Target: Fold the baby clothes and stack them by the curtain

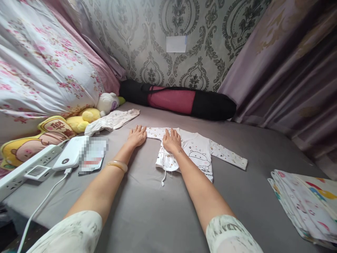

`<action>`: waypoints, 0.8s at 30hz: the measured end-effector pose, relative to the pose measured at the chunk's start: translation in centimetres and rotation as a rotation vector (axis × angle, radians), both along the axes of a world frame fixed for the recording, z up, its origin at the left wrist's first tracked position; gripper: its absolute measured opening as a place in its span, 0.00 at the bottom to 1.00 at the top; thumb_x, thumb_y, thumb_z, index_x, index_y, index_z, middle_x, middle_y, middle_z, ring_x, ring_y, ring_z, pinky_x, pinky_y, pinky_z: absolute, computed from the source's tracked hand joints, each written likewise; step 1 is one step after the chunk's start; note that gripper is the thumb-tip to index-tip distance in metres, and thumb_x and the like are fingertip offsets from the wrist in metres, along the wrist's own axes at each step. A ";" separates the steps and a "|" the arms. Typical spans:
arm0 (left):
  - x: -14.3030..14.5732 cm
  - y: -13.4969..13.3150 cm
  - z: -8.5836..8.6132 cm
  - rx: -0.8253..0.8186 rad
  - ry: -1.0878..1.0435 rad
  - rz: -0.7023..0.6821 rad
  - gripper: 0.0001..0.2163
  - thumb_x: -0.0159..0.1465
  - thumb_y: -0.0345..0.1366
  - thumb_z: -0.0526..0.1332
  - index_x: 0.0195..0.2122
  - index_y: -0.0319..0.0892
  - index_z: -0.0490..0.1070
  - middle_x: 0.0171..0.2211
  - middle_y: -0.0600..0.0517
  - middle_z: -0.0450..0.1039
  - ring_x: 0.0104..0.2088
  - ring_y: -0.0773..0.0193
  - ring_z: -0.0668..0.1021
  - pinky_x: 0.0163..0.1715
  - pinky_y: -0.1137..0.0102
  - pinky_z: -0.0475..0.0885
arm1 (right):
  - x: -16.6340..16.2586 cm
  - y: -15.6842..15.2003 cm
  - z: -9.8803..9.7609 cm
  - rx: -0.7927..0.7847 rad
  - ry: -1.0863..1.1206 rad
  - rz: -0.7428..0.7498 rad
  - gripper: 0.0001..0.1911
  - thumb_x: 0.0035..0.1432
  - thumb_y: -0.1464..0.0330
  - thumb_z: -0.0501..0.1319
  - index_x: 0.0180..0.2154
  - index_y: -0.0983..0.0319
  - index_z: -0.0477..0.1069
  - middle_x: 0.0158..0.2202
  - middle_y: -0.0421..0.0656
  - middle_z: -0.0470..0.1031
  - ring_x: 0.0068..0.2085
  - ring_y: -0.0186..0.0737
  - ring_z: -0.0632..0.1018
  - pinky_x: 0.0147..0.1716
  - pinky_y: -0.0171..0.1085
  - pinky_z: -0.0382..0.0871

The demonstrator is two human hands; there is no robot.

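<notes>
A small white baby shirt (201, 149) with a cartoon animal print lies spread on the grey sheet (152, 207). Its speckled right-hand sleeve (229, 154) stretches outward and down. My left hand (137, 136) rests flat on the cuff end of the other sleeve, fingers extended. On the shirt's upper chest, beside that sleeve's shoulder, lies my right hand (172, 140), its fingers also stretched out. A white tie string (163, 179) hangs from the shirt's lower edge. The cuff under my left hand is hidden.
Another pale garment (113, 121) lies at the left, near plush toys (84, 119). A power strip (34, 168), a white power bank (71, 153) with cable and a phone (93, 154) sit left. Folded cloths (305, 207) lie right. A black-and-red long bag (171, 100) lines the wall.
</notes>
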State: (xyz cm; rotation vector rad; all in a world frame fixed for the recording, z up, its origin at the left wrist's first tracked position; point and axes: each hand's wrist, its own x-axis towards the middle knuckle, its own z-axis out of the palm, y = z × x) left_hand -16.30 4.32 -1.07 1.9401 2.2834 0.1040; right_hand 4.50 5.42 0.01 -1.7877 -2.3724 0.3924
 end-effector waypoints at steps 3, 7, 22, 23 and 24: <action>0.2 -0.2 0.0 0.029 0.014 -0.016 0.28 0.72 0.45 0.37 0.70 0.40 0.51 0.71 0.41 0.46 0.71 0.48 0.49 0.66 0.47 0.48 | 0.1 0.2 0.1 -0.024 0.026 0.008 0.30 0.70 0.61 0.40 0.70 0.60 0.48 0.73 0.49 0.44 0.71 0.49 0.46 0.66 0.47 0.39; 0.5 -0.8 -0.1 0.268 0.005 0.007 0.27 0.71 0.45 0.42 0.65 0.35 0.60 0.68 0.36 0.55 0.69 0.48 0.57 0.64 0.52 0.54 | 1.0 1.1 1.1 -0.090 0.218 0.073 0.31 0.70 0.61 0.43 0.70 0.63 0.47 0.72 0.49 0.45 0.71 0.45 0.47 0.67 0.44 0.42; 9.1 -3.9 4.6 0.354 -0.365 -0.185 0.12 0.64 0.36 0.54 0.41 0.40 0.74 0.41 0.44 0.77 0.43 0.55 0.76 0.46 0.64 0.69 | 12.1 -4.5 4.9 -0.279 0.852 -0.258 0.06 0.63 0.72 0.56 0.34 0.64 0.71 0.34 0.47 0.78 0.29 0.35 0.80 0.27 0.32 0.74; 10.5 -4.6 5.1 0.302 -0.419 -0.243 0.11 0.64 0.36 0.54 0.37 0.40 0.74 0.38 0.46 0.77 0.40 0.57 0.77 0.42 0.66 0.69 | 12.0 -5.1 4.8 -0.342 0.836 -0.238 0.07 0.62 0.73 0.57 0.31 0.64 0.70 0.31 0.46 0.78 0.27 0.34 0.78 0.24 0.31 0.73; 11.9 -5.3 5.4 0.246 -0.467 -0.266 0.10 0.63 0.37 0.54 0.35 0.40 0.74 0.34 0.47 0.77 0.37 0.59 0.76 0.38 0.68 0.69 | 11.8 -5.7 4.7 -0.406 0.810 -0.209 0.08 0.61 0.74 0.58 0.28 0.63 0.69 0.28 0.44 0.76 0.25 0.34 0.77 0.23 0.31 0.72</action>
